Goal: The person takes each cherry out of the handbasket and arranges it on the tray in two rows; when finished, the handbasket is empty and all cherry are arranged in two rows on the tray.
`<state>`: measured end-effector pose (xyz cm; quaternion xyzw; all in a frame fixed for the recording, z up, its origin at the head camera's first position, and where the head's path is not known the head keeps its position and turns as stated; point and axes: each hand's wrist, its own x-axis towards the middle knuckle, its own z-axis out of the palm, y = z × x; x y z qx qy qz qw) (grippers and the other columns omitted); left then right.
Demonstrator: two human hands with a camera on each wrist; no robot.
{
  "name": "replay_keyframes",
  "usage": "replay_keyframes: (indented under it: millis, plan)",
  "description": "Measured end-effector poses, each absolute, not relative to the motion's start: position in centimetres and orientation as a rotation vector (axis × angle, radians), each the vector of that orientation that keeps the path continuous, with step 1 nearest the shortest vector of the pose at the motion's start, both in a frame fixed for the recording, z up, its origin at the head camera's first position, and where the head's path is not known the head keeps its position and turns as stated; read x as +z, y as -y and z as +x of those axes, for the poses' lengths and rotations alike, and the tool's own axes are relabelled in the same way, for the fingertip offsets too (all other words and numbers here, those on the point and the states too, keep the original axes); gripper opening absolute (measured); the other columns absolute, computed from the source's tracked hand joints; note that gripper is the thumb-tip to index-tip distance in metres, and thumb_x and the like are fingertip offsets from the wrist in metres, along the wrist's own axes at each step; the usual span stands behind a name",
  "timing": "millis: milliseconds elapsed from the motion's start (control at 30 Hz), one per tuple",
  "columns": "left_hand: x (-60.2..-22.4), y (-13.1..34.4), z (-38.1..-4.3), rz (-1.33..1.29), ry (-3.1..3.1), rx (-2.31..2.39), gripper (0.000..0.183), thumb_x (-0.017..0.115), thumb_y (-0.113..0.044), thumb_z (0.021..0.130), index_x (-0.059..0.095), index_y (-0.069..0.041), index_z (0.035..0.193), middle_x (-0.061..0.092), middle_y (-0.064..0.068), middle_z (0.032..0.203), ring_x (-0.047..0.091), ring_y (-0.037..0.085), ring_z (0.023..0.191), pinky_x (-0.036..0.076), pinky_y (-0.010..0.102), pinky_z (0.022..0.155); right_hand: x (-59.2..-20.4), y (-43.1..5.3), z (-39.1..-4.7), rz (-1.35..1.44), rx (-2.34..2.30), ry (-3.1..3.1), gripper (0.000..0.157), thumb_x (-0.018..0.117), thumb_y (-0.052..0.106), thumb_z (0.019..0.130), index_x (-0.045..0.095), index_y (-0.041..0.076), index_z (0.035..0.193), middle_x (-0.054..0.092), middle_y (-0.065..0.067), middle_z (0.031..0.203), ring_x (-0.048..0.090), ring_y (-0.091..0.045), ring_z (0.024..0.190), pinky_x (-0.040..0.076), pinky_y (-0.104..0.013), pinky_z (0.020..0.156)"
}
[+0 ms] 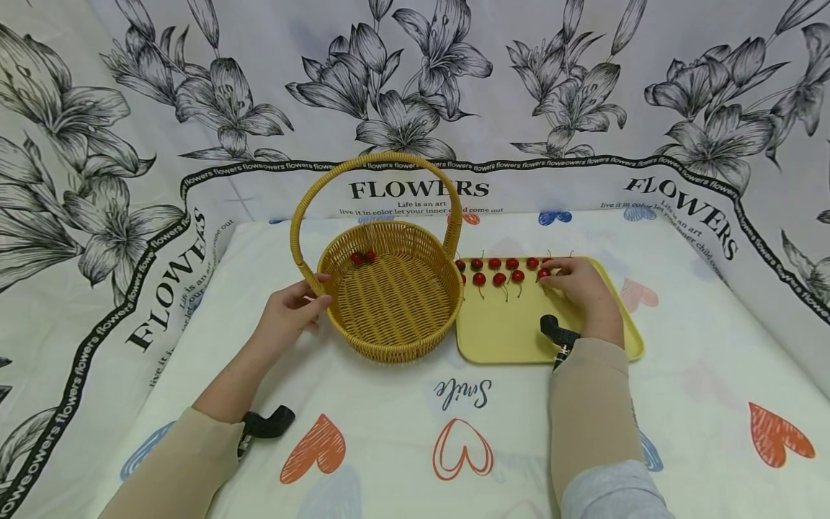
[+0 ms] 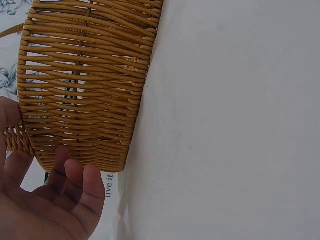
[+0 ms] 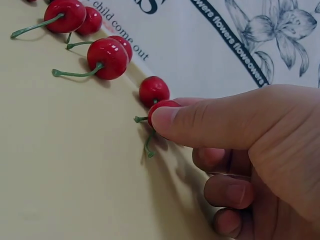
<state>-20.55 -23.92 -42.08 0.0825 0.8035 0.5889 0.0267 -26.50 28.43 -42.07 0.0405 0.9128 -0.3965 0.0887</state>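
A yellow wicker basket (image 1: 395,306) with a tall hoop handle stands in the middle of the table; two red cherries (image 1: 357,257) lie in it near the far left wall. My left hand (image 1: 282,316) grips the basket's left rim at the foot of the handle, thumb on one side and fingers on the other. To the basket's right is a yellow tray (image 1: 506,335) with red cherries in two rows along its far side. Over the tray's far right part, my right hand (image 1: 583,292) pinches a green-stemmed cherry (image 3: 164,104) between thumb and forefinger, close beside another cherry (image 3: 154,90).
The basket's right side overlaps the tray's left edge in the head view. A white cloth (image 1: 389,404) printed with hearts covers the table. Behind it and at the sides hangs a flower-printed cloth (image 1: 259,86). Black wrist cameras (image 1: 269,423) sit at both sleeves.
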Motion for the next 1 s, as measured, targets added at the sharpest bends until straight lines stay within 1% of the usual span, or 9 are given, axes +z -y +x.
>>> replay_keyframes:
  millis: [133,300,400,567,800,1000]
  plan:
    - [-42.10,23.88,-20.58,0.258,-2.486,1.818,0.048,0.068,-0.028,0.102,0.058,-0.001,0.139,0.062,0.007,0.104,0.060,0.031,0.082,0.059,0.034,0.067,-42.20,-28.34,-26.58,0.106,-1.180,-2.716,0.044,0.068,0.028,0.102,0.062,0.007,0.140,0.053,-0.018,0.119,0.043,-0.029,0.097,0.038,-0.038,0.080]
    - [-42.11,23.86,-20.60,0.268,-2.486,1.822,0.047,0.068,-0.027,0.102,0.058,0.000,0.139,0.063,0.006,0.103,0.060,0.031,0.081,0.059,0.034,0.067,-42.10,-28.33,-26.49,0.105,-1.190,-2.721,0.049,0.069,0.034,0.100,0.062,0.011,0.143,0.053,-0.017,0.120,0.042,-0.029,0.097,0.037,-0.038,0.080]
    - [-42.11,23.86,-20.62,0.269,-2.487,1.820,0.047,0.068,-0.027,0.102,0.058,0.000,0.139,0.063,0.006,0.103,0.060,0.030,0.080,0.059,0.034,0.066,-42.20,-28.21,-26.58,0.103,-1.199,-2.712,0.049,0.069,0.035,0.100,0.061,0.013,0.144,0.052,-0.017,0.125,0.042,-0.029,0.101,0.038,-0.038,0.082]
    - [-42.11,23.86,-20.62,0.266,-2.488,1.813,0.047,0.068,-0.027,0.102,0.058,-0.001,0.140,0.063,0.006,0.104,0.060,0.029,0.080,0.059,0.034,0.066,-42.58,-27.97,-26.86,0.101,-1.205,-2.705,0.052,0.070,0.036,0.100,0.060,0.011,0.144,0.052,-0.019,0.130,0.042,-0.030,0.103,0.038,-0.039,0.083]
    - [-42.07,23.79,-20.58,0.259,-2.481,1.824,0.048,0.069,-0.027,0.102,0.058,-0.001,0.140,0.063,0.006,0.103,0.060,0.028,0.077,0.059,0.035,0.066,-42.97,-28.10,-27.18,0.103,-1.217,-2.717,0.048,0.072,0.031,0.099,0.062,0.009,0.140,0.053,-0.017,0.117,0.043,-0.030,0.098,0.038,-0.040,0.082]
    - [-42.03,23.74,-20.58,0.263,-2.485,1.825,0.046,0.068,-0.026,0.102,0.059,-0.001,0.139,0.062,0.005,0.102,0.060,0.027,0.074,0.059,0.035,0.065,-42.88,-28.10,-27.03,0.122,-1.210,-2.732,0.041,0.070,0.028,0.100,0.063,0.009,0.135,0.054,-0.016,0.116,0.045,-0.031,0.101,0.037,-0.040,0.086]
